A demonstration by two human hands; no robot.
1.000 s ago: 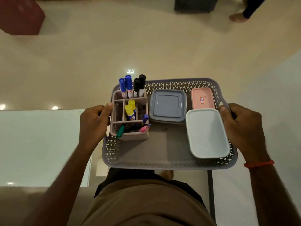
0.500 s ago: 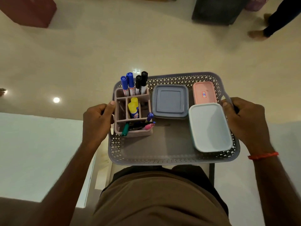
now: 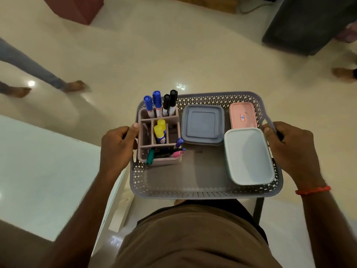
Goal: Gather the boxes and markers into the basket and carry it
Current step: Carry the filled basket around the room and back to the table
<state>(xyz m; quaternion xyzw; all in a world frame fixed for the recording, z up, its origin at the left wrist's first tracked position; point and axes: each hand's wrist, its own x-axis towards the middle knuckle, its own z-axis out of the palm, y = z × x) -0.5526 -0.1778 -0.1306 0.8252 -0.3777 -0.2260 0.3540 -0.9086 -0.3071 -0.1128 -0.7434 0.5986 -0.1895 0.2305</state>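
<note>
I hold a grey perforated basket (image 3: pixel 193 191) in the air in front of my body. My left hand (image 3: pixel 117 146) grips its left rim and my right hand (image 3: pixel 289 149) grips its right handle. Inside at the left stands a pink divided organiser (image 3: pixel 144 136) with blue and black markers (image 3: pixel 160 103), two yellow-capped glue sticks (image 3: pixel 160 132) and several pens (image 3: pixel 166 153). A grey square box (image 3: pixel 202 123) lies in the middle. A pink box (image 3: pixel 243 115) sits at the far right, with a white-lidded box (image 3: pixel 249 155) in front of it.
A white table (image 3: pixel 38 171) is at my lower left. A person's legs and feet (image 3: pixel 58 84) cross the cream floor at the left, and another foot (image 3: pixel 343 74) is at the right. A dark cabinet (image 3: pixel 309 24) and a red block (image 3: pixel 77 8) stand farther off.
The view has swung on across the room with the basket still held in both hands. The dark cabinet and red block come closer, and walking legs have entered at the left.
</note>
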